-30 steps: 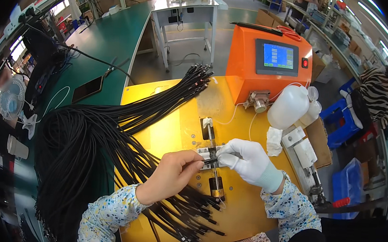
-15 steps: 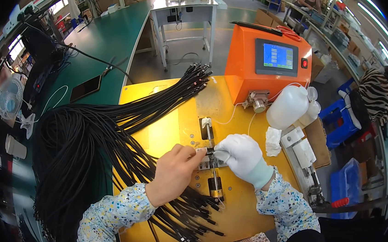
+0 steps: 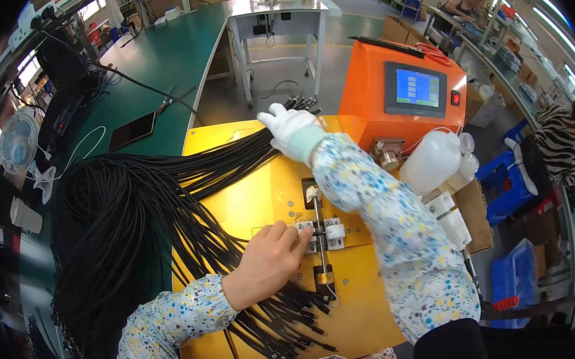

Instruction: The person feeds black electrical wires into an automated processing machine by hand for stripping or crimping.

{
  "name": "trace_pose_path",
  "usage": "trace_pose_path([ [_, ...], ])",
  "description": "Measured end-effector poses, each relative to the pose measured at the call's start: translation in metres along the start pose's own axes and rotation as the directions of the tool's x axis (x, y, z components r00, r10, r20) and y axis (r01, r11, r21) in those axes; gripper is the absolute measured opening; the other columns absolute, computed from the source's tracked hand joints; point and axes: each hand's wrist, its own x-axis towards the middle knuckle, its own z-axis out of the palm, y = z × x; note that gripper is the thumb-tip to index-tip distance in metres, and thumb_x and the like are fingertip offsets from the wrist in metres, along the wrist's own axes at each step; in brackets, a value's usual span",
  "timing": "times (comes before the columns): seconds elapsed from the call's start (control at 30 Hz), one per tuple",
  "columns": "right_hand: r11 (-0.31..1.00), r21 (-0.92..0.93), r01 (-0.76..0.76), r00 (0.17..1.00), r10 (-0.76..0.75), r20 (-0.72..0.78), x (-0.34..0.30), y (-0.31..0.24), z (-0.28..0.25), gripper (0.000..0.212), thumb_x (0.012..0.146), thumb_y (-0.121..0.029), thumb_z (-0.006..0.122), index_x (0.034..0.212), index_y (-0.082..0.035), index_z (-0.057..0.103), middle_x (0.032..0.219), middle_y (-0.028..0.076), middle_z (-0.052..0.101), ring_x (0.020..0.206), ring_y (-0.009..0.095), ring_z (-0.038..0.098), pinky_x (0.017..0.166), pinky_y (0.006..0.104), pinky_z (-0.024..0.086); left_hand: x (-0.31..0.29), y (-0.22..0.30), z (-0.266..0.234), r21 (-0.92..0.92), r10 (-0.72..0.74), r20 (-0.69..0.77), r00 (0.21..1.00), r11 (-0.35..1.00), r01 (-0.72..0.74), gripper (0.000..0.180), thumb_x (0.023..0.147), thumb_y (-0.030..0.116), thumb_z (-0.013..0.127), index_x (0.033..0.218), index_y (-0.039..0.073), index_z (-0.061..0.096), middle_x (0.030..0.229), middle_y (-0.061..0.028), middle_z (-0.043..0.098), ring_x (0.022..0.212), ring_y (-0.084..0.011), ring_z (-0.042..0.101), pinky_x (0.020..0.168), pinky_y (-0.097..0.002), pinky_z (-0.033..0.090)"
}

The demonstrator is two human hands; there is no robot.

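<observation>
My left hand (image 3: 270, 260), bare, has its fingers bent and pressed together at a small metal clamp fixture (image 3: 335, 232) on the yellow work plate (image 3: 352, 301). Whatever its fingertips pinch is hidden. My right hand (image 3: 291, 132), in a white glove, lies over the far end of a thick bundle of black cables (image 3: 223, 167), its fingers apart. Connector ends (image 3: 302, 103) of these cables stick out just beyond the glove. More cable ends (image 3: 288, 323) fan out near my left wrist. A metal rod (image 3: 320, 251) runs through the fixture.
An orange machine (image 3: 357, 83) with a lit screen (image 3: 416, 89) stands at the back right. Beside it are a white plastic bottle (image 3: 431, 163) and a cardboard box (image 3: 477, 216). A phone (image 3: 132, 131) lies on the green table (image 3: 168, 53) at left; a small fan (image 3: 19, 139) stands farther left.
My right hand has left the fixture and moved away from me to the far end of the cable bundle. My left hand has stayed at the fixture.
</observation>
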Motion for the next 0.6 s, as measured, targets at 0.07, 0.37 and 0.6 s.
trace_pose_path([
  [0.07,0.994,-0.107,-0.011,0.987,0.027,0.156,0.017,0.007,0.001,0.035,0.085,-0.023,0.066,0.115,-0.009,0.058,0.115,0.013,0.056,0.105,0.031,0.061,0.085,0.0402,0.051,0.003,0.001,0.002,-0.014,0.026,-0.008,1.0,1.0,-0.026,0.043,0.072,0.007,0.059,0.113,-0.006,0.058,0.079,-0.0072,0.049,0.076,-0.0212,0.051,0.065,-0.0304,0.044],
  [0.37,0.871,-0.448,0.202,0.975,-0.223,0.008,0.023,0.005,-0.003,0.013,0.081,-0.024,0.063,0.086,-0.015,0.071,0.084,0.001,0.068,0.093,0.021,0.063,0.081,0.0335,0.049,-0.001,-0.002,0.001,-0.033,0.022,-0.018,1.0,0.999,-0.022,0.043,0.072,0.007,0.06,0.113,-0.005,0.058,0.081,-0.0075,0.049,0.078,-0.0215,0.051,0.067,-0.0309,0.045],
  [0.6,0.833,-0.484,0.268,0.891,-0.405,-0.204,-0.004,-0.022,-0.068,0.007,0.076,-0.014,0.062,0.083,-0.014,0.066,0.078,0.0,0.066,0.083,0.018,0.064,0.074,0.032,0.05,-0.005,-0.007,0.001,-0.105,-0.03,-0.032,0.999,0.994,0.026,0.043,0.072,0.005,0.062,0.114,-0.003,0.059,0.084,-0.0074,0.052,0.078,-0.0224,0.052,0.069,-0.0318,0.046],
])
